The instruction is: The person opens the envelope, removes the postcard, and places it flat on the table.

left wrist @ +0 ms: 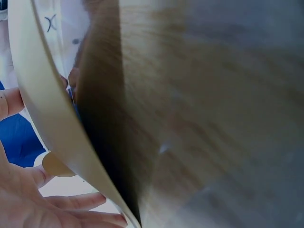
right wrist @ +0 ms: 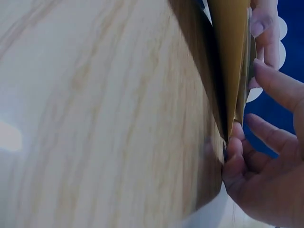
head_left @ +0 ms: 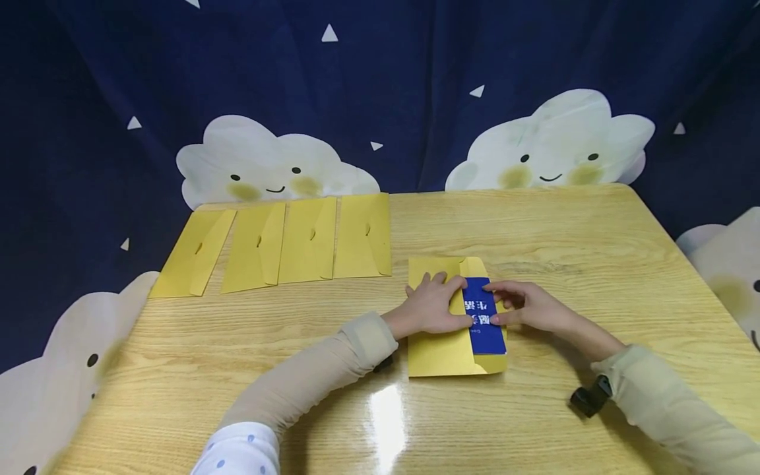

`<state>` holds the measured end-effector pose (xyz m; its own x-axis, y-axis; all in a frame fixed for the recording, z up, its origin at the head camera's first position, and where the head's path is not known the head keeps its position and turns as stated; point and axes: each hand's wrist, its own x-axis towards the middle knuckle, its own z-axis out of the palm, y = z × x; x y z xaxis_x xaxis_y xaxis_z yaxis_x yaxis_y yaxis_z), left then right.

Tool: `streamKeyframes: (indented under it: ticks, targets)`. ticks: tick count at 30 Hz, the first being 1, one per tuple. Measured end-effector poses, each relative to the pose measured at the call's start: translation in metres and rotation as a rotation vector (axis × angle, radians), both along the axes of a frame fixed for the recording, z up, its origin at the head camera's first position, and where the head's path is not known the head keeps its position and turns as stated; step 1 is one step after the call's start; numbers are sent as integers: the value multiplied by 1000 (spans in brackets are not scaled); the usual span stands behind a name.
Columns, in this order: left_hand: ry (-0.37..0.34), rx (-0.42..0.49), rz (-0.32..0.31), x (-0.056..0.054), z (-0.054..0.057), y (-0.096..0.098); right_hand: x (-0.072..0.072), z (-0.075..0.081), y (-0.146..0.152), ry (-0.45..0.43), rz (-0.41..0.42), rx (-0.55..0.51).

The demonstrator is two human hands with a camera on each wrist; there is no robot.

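Note:
A yellow envelope [head_left: 442,356] lies on the table with its flap open to the right. A blue card [head_left: 487,340] with white printed characters lies partly inside its mouth and overlaps the flap. My left hand [head_left: 432,307] rests on the envelope with fingers spread, thumb tip at the card's left side. From the right, my right hand [head_left: 537,309] holds the card's outer edge, index finger and thumb tips on it. In the right wrist view, the lower fingers of my right hand [right wrist: 270,156] curl at the envelope's edge.
Several yellow envelopes [head_left: 309,241] lie in a row at the back left of the wooden table [head_left: 534,231], flaps folded over. A dark blue curtain [head_left: 415,79] with cloud prints hangs behind. Black camera mounts [head_left: 590,396] sit at the wrists.

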<state>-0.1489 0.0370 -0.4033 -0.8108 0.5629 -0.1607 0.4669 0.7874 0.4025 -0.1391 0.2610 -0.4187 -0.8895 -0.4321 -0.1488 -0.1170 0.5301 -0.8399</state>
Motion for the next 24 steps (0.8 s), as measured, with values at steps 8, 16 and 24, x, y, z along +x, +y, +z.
streamKeyframes:
  ticks: [8,16,24]
  targets:
    - [-30,-6,5,1,3,0,3,0,-7,-38,-97,-27]
    - [-10,-10,-5,1,1,0,5,4,0,-73,-136,-119]
    - [-5,-13,-18,1,2,0,8,6,8,-208,-198,-185]
